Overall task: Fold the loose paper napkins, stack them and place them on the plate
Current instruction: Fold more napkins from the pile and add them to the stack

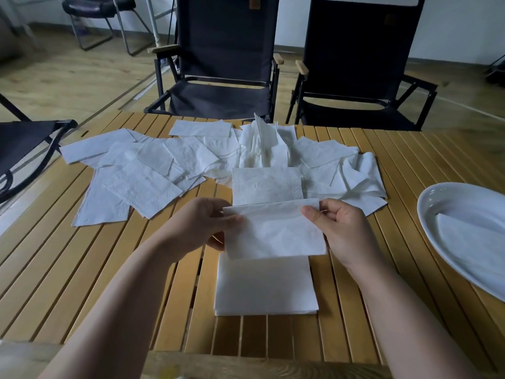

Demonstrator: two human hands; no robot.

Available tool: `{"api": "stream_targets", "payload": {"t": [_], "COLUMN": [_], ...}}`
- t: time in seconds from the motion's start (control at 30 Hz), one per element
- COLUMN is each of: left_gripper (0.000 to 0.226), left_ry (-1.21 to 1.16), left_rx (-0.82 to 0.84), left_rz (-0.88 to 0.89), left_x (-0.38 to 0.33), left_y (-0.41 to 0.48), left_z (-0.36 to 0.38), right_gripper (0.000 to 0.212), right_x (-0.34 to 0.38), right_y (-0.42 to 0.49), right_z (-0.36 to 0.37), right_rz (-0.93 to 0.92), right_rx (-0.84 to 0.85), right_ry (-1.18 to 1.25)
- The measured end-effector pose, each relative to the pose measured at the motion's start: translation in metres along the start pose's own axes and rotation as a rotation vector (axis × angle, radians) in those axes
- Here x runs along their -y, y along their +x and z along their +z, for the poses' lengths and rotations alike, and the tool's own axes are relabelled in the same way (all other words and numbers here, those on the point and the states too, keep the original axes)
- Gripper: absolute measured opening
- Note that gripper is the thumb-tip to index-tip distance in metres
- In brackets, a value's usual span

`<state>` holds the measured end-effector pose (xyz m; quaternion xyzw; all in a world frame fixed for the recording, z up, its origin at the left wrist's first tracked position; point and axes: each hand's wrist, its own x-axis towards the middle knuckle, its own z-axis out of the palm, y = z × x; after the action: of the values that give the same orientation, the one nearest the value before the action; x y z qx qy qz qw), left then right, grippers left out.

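Observation:
A folded white napkin hangs just above the table, held at both ends. My left hand pinches its left edge and my right hand pinches its upper right corner. Directly below it lies a neat stack of folded napkins on the slatted wooden table. Several loose napkins are spread across the far half of the table, some crumpled in a heap. A white plate at the right edge holds a folded napkin.
Two black folding chairs stand behind the table's far edge. Another black seat is at the left. One flat napkin lies just beyond my hands.

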<state>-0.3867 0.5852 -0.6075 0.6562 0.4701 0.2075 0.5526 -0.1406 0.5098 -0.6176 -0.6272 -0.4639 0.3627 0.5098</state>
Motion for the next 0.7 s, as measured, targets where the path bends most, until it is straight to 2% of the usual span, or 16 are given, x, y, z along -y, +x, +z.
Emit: {"api": "stream_targets", "payload": {"t": [0.1, 0.23, 0.33, 0.7], "left_gripper": [0.011, 0.008, 0.011, 0.016], "left_ry": [0.044, 0.12, 0.174, 0.309], "left_rx": [0.047, 0.189, 0.278, 0.329], "left_rz": [-0.044, -0.141, -0.214, -0.334], "left_x": [0.001, 0.002, 0.003, 0.01], "left_y": [-0.003, -0.01, -0.013, -0.008], "left_z": [-0.003, -0.009, -0.011, -0.008], "right_gripper": [0.013, 0.019, 0.024, 0.032], "right_x": [0.001, -0.002, -0.005, -0.018], "right_y": [0.001, -0.001, -0.002, 0.001], "right_z": [-0.006, -0.018, -0.021, -0.011], "right_rz": [0.096, 0.306, 0.392, 0.37], "right_rx": [0.048, 0.306, 0.456, 0.457], "right_ry": [-0.082, -0.243, -0.301, -0.474]}}
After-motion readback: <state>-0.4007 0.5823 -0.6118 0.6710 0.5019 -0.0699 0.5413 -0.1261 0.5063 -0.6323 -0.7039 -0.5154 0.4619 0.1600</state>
